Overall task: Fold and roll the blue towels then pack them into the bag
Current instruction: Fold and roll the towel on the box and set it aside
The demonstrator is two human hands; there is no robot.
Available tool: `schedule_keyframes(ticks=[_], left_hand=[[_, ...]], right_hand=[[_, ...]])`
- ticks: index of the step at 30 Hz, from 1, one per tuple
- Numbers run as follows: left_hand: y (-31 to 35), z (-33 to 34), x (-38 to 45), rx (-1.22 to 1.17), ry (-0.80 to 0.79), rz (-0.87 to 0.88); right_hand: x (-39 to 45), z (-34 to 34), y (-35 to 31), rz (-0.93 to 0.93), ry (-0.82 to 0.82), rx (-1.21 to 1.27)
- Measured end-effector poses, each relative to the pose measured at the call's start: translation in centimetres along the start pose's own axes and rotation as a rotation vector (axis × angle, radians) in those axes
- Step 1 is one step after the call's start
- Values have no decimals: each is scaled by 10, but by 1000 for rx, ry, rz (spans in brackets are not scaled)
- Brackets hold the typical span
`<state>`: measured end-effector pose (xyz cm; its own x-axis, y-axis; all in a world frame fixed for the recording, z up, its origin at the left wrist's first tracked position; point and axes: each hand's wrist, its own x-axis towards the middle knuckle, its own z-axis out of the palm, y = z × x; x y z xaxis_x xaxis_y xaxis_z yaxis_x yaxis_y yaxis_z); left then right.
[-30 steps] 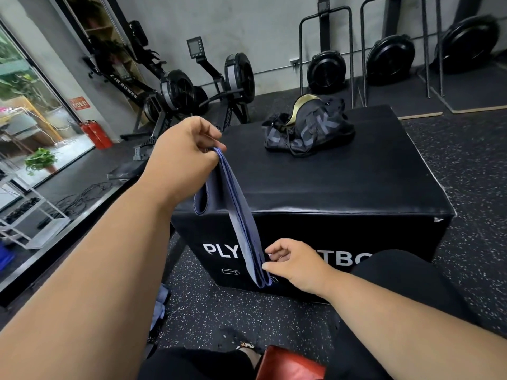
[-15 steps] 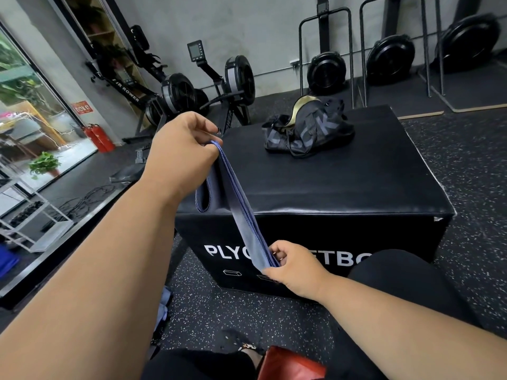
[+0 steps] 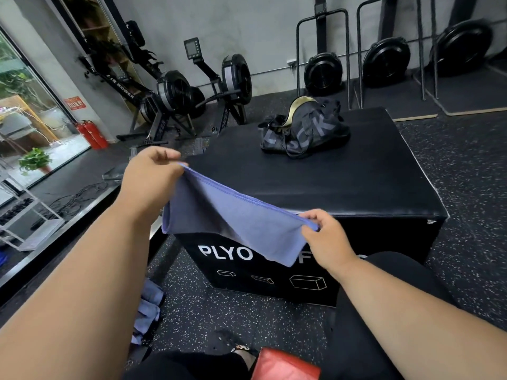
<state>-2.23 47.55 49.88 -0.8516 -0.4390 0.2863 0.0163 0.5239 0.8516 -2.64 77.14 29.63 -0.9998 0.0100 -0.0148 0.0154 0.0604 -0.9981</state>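
A folded blue towel [image 3: 236,223] is held in mid-frame above the near edge of the black plyo box [image 3: 343,193], one end pinched by the left hand [image 3: 149,178], the other by the right hand [image 3: 326,242]. Folding appears only partly done; rolling is judged still to come. More blue towels [image 3: 148,308] lie at lower left. The bag [image 3: 304,130], upper centre, is not yet packed, as far as can be seen.

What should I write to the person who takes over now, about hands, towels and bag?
Left hand pinches one top corner of the blue towel; right hand pinches the other. It hangs spread in front of the plyo box.
The black bag lies on the box; no towel shows in it.
More blue towels lie on the floor.
Left: fold, roll, pack.
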Motion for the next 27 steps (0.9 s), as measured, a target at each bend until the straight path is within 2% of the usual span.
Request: schedule_keyframes(ticks=[6, 11, 21, 27], left_hand=[[-73, 14, 2, -179, -83, -314], [-108, 46, -2, -239, -180, -455], [-122, 111, 34, -367, -327, -449], [-122, 143, 82, -344, -344, -449]], right_hand=[[18, -30, -10, -77, 114, 74], [30, -55, -21, -128, 161, 8], [83, -102, -45, -151, 195, 6], [171, -110, -64, -167, 185, -133]])
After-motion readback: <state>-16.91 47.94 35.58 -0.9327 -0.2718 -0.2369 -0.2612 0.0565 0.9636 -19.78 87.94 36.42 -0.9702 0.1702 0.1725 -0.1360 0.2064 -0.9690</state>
